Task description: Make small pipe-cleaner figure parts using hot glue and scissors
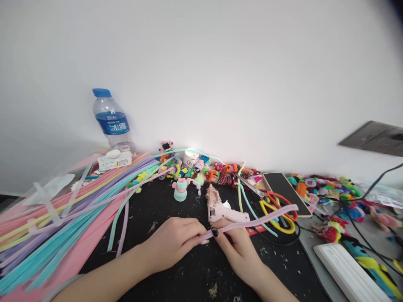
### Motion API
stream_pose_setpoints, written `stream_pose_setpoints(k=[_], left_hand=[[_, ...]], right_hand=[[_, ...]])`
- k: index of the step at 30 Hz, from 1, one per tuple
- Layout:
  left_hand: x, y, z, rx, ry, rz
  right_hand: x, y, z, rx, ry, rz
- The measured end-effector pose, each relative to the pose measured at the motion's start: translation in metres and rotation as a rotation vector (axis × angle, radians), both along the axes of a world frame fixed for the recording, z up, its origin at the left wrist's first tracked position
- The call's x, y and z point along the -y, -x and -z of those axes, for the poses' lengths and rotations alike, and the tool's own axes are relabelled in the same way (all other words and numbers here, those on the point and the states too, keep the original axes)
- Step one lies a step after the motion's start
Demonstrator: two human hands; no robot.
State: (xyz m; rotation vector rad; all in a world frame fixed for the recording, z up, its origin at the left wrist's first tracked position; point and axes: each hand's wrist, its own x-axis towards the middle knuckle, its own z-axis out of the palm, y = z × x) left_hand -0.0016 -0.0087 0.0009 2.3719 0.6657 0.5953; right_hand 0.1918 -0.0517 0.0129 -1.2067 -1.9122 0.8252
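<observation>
My left hand (181, 240) and my right hand (236, 243) meet low in the middle of the head view, over a black mat (176, 281). Between their fingertips they pinch a pale pink pipe cleaner (266, 217), whose free end sticks out to the right. Both hands are closed on it. Just beyond my right hand lies a pink glue gun (225, 212), nozzle pointing away. A small mint pipe-cleaner figure (180, 191) with pink ears stands behind my left hand. Scissors with red and yellow handles (278, 209) rest to the right of the glue gun.
Bundled pastel pipe cleaners (94, 222) spread across the left. A water bottle (111, 121) stands against the wall. Colourful pipe-cleaner figures (217, 174) line the back, beside a paper cup (190, 157). On the right are a phone (287, 193), a white power strip (349, 268) and black cables (359, 226).
</observation>
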Motion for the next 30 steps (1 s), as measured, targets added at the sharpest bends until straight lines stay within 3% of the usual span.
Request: stream_pose_setpoints(k=[12,20,30], left_hand=[[0.001,-0.002,-0.016,0.070,0.151,-0.123],[0.001,-0.002,-0.010,0.150,0.093,-0.133],[0.001,0.000,-0.006,0.124,0.105,-0.072]], right_hand=[[0.001,0.000,0.002,-0.048,-0.048,0.020],[-0.001,-0.002,-0.001,-0.032,-0.132,0.042],[-0.003,-0.003,-0.004,-0.068,-0.108,-0.006]])
